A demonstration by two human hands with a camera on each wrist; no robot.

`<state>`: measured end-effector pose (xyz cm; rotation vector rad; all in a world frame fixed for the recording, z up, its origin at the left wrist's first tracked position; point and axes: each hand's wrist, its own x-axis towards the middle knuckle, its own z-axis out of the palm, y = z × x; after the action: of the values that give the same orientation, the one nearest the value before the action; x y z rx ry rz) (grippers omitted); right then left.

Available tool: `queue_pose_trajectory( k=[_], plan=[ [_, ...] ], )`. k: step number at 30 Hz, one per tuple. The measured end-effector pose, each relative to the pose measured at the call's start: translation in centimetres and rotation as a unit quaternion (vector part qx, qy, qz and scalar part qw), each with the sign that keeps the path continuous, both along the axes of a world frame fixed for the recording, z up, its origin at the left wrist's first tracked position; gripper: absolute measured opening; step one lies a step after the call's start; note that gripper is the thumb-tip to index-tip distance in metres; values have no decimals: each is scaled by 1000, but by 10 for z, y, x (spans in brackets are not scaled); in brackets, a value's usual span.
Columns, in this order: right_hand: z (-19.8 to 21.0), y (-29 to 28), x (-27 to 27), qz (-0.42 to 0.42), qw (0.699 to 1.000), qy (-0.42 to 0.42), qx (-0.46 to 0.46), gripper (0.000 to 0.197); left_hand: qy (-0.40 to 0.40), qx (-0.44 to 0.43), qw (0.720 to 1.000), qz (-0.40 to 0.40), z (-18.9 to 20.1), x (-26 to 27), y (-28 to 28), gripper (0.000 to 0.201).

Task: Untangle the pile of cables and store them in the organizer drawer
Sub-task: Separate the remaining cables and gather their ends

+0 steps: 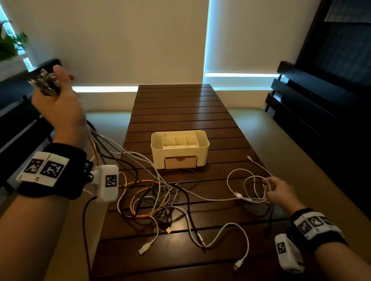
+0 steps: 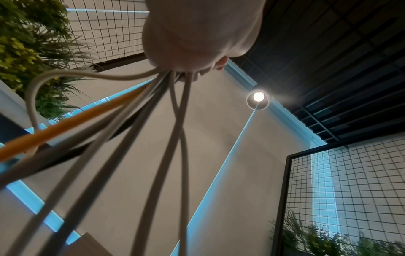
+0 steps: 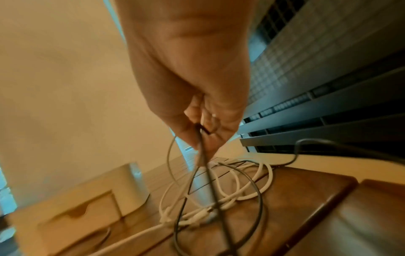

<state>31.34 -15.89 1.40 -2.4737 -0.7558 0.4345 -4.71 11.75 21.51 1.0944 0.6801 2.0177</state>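
My left hand (image 1: 60, 109) is raised high off the counter's (image 1: 177, 105) left edge, fingers curled round a bundle of cable ends (image 1: 45, 82); white, black and orange strands run from it down to the tangled pile (image 1: 155, 199) on the near half of the counter. My right hand (image 1: 279, 192) sits low at the right side, pinching a dark cable (image 3: 203, 155) and touching coiled white cable loops (image 1: 249, 186). The cream organizer (image 1: 180, 148) stands mid-counter behind the pile, its drawer (image 1: 181, 162) closed
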Motion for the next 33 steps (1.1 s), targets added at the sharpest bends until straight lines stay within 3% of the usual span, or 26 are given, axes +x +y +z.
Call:
queue_pose_trajectory(
  k=[3,6,9,12,14,16,20,22,26,30,33],
  plan=[
    [4,6,-18,8,999,20,46,50,16,-9,1000,-12,2,6,-9,28],
    [9,6,-28,-5,991,111,79,35,65,-14,997,-34,4,10,-18,27],
    [14,7,-27,-1,975,179,131,28,164,-18,983,-80,-6,9,-25,28],
    [35,12,-25,-14,973,154,172,20,337,-31,932,-134,-27,14,-35,24],
    [60,18,-26,-9,968,116,222,27,429,-28,891,-147,-43,23,-45,23],
    [98,22,-31,11,939,128,320,28,454,-24,877,-153,-55,33,-57,25],
    [180,22,-44,116,824,263,489,32,429,-42,884,-182,-73,47,-66,26],
    [210,23,-53,199,821,218,489,22,415,-41,889,-188,-78,50,-67,26],
    [230,31,-66,297,857,13,422,26,391,-39,899,-194,-85,51,-69,23],
    [227,43,-78,196,866,-119,444,7,341,-66,916,-201,-92,50,-71,21],
    [213,51,-80,136,894,-155,397,27,312,-77,925,-202,-95,47,-72,22]
  ],
)
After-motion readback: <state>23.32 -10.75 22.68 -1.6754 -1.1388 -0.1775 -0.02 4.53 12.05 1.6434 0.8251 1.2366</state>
